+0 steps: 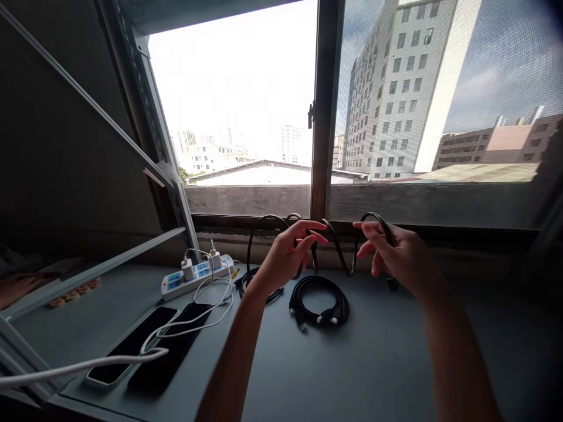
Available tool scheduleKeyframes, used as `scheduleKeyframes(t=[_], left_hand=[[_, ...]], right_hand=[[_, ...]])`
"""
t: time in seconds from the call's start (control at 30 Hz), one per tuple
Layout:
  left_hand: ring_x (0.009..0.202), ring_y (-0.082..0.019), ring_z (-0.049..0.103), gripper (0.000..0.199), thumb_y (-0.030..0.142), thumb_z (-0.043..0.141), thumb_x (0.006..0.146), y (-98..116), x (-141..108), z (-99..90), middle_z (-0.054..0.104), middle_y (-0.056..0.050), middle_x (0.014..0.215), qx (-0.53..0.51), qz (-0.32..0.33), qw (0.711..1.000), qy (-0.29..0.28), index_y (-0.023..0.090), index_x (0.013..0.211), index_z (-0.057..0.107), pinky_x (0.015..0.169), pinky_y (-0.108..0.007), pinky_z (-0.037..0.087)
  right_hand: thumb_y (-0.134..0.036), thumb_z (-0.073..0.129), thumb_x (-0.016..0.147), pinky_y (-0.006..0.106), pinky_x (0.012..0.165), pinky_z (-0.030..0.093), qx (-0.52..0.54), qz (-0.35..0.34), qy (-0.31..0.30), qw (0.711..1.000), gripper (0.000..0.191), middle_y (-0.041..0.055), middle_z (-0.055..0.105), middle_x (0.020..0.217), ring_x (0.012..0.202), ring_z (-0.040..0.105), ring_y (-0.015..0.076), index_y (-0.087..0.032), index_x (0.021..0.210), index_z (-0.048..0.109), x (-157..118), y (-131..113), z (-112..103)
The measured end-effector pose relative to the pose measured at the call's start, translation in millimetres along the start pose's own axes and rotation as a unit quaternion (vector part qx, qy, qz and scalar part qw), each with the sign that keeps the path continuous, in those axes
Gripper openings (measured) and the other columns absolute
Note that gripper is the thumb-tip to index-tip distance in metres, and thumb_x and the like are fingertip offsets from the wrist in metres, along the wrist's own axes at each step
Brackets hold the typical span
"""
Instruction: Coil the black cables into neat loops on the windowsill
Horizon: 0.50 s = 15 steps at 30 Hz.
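Observation:
A black cable (336, 245) hangs in loose loops between my two hands, raised above the desk in front of the window sill. My left hand (292, 249) has its thumb and fingers curled round the cable, with the index finger stretched to the right. In my right hand (393, 252) the cable arches over the fingers and runs behind them, partly hidden. A dark connector (391, 285) shows just below the right hand. Below and between the hands, a coiled black cable (344, 302) with several plug ends lies on the desk. Another black coil (243, 287) is partly behind my left forearm.
At left stands a white power strip (176, 286) with two chargers plugged in. White charging cables (88, 364) cross two dark phones (132, 346). A metal frame (105, 264) rises on the left, and another person's hand (20, 288) rests beyond it. The window frame (325, 117) is behind.

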<state>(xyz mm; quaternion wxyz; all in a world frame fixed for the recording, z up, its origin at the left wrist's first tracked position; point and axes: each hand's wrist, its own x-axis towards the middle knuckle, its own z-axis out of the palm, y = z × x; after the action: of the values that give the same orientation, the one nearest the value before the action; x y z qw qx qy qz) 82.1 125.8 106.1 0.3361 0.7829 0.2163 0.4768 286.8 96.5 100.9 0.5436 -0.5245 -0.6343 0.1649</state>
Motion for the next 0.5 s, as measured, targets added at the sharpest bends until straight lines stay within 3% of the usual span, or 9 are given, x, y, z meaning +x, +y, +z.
scheduleKeyframes(t=[0.13, 0.27, 0.4, 0.5], left_hand=[[0.038, -0.002, 0.032, 0.020, 0.031, 0.047, 0.090, 5.0, 0.1, 5.7, 0.053, 0.001, 0.078, -0.069, -0.016, 0.997, 0.009, 0.020, 0.105, 0.054, 0.035, -0.017, 0.027], [0.037, -0.002, 0.028, 0.020, 0.034, 0.053, 0.088, 7.2, -1.6, 12.3, 0.048, 0.006, 0.060, -0.067, -0.040, 0.997, 0.010, 0.020, 0.103, 0.054, 0.036, -0.016, 0.024], [0.034, -0.005, 0.035, 0.018, 0.034, 0.052, 0.089, 6.4, -3.6, 19.6, 0.046, 0.008, 0.044, -0.038, -0.046, 0.998, 0.006, 0.021, 0.101, 0.055, 0.036, -0.016, 0.024], [0.034, -0.007, 0.043, 0.017, 0.034, 0.052, 0.088, 7.7, -4.6, 24.7, 0.041, 0.009, 0.040, -0.013, -0.038, 0.999, 0.023, 0.022, 0.099, 0.057, 0.034, -0.016, 0.026]], right_hand=[[-0.056, 0.049, 0.080, 0.019, 0.035, 0.038, -0.001, -0.009, 0.004, 1.000, 0.047, 0.0010, 0.063, 0.055, 0.033, 0.050, 0.0083, -0.015, 0.096, 0.065, -1.2, -5.5, 4.2], [-0.055, 0.051, 0.079, 0.017, 0.027, 0.032, 0.017, 0.003, -0.011, 1.000, 0.046, 0.0014, 0.063, 0.056, 0.034, 0.050, 0.0091, -0.015, 0.096, 0.066, -3.6, -9.5, 10.4], [-0.056, 0.053, 0.078, 0.017, 0.027, 0.033, 0.038, -0.008, -0.041, 0.998, 0.045, 0.0042, 0.065, 0.062, 0.034, 0.050, 0.0086, -0.015, 0.089, 0.068, -6.8, -14.1, 16.3], [-0.056, 0.054, 0.077, 0.017, 0.028, 0.033, 0.041, -0.010, -0.057, 0.997, 0.044, 0.0027, 0.061, 0.052, 0.032, 0.048, 0.0084, -0.015, 0.076, 0.068, -8.8, -18.0, 18.8]])
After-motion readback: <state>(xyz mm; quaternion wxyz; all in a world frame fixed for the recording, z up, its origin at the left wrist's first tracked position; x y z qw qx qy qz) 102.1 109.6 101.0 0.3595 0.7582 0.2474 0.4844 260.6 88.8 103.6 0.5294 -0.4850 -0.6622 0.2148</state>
